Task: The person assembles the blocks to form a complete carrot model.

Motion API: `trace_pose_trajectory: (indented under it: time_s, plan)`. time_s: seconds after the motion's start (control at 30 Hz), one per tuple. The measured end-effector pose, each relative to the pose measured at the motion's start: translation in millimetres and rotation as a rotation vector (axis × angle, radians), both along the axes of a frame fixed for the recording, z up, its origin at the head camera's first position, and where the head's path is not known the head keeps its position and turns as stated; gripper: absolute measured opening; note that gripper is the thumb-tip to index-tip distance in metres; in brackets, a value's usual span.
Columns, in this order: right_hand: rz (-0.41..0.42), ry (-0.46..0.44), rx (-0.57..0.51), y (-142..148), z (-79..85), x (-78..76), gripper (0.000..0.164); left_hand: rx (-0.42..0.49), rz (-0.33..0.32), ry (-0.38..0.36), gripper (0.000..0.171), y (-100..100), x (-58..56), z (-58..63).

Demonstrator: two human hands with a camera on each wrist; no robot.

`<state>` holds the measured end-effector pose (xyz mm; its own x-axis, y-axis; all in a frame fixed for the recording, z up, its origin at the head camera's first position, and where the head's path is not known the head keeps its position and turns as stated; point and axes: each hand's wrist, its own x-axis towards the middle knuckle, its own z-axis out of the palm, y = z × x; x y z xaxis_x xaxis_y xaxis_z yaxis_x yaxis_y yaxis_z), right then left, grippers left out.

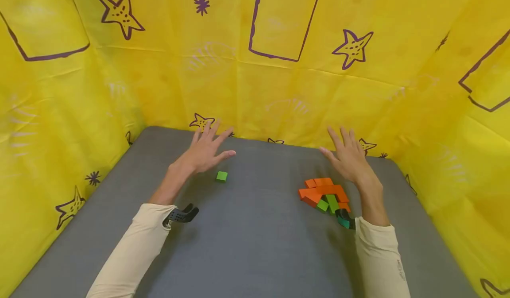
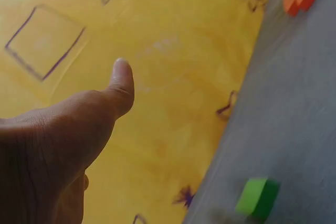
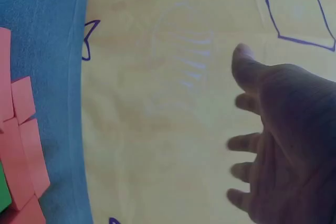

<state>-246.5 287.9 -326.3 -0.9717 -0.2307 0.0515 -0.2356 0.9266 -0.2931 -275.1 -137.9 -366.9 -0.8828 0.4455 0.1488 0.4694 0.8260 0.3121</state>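
The left hand [image 1: 201,151], fingers spread and holding nothing, hangs near a lone green block [image 1: 222,176] on the grey table [image 1: 255,236], which a careless inward sweep of the thumb could nudge away. Farther right, orange blocks [image 1: 326,190] and green blocks [image 1: 332,203] lie grouped near the right hand [image 1: 351,161], also spread and gripping nothing; its wrist strap [image 1: 345,219] overlaps them in the head view, so lowering that forearm could scatter pieces.

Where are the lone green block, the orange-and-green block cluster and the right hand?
Lone green block [image 1: 222,176]: head view, on its top face.
Orange-and-green block cluster [image 1: 326,190]: head view, on an orange block near its middle.
Right hand [image 1: 349,159]: head view, on the back of the hand.
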Motion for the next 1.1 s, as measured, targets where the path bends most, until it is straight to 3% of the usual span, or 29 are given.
trace_pose_trajectory:
  time_s: [0.2, 0.33, 0.47, 0.57, 0.7, 0.9, 1.0, 1.1]
  plan:
    - [0.024, -0.087, 0.08, 16, -5.1, 23.3, 0.071, -0.007, -0.17, 0.006, 0.073, 64, 12.1, -17.4]
    - [0.045, -0.238, 0.13, 34, -11.2, 43.7, 0.064, -0.026, -0.309, -0.05, 0.061, 116, 23.9, -36.5]
    - [0.105, -0.38, 0.09, 50, -24.8, 54.5, 0.053, -0.09, -0.409, -0.107, 0.052, 162, 34.4, -56.6]
    - [0.175, -0.389, 0.064, 57, -40.6, 55.1, 0.049, -0.153, -0.439, -0.141, 0.051, 184, 40.7, -69.2]
    - [0.213, -0.375, 0.049, 62, -59.0, 55.7, 0.057, -0.201, -0.428, -0.129, 0.052, 195, 46.8, -79.7]
    - [0.157, -0.376, 0.066, 75, -64.8, 56.0, 0.04, -0.221, -0.438, 0.02, 0.043, 188, 44.9, -74.8]
    - [0.174, -0.267, 0.135, 80, -63.6, 51.8, 0.042, -0.227, -0.462, 0.007, 0.048, 187, 41.5, -68.4]
    - [0.198, -0.21, 0.153, 84, -67.7, 47.3, 0.053, -0.257, -0.489, -0.058, 0.061, 191, 39.5, -65.6]
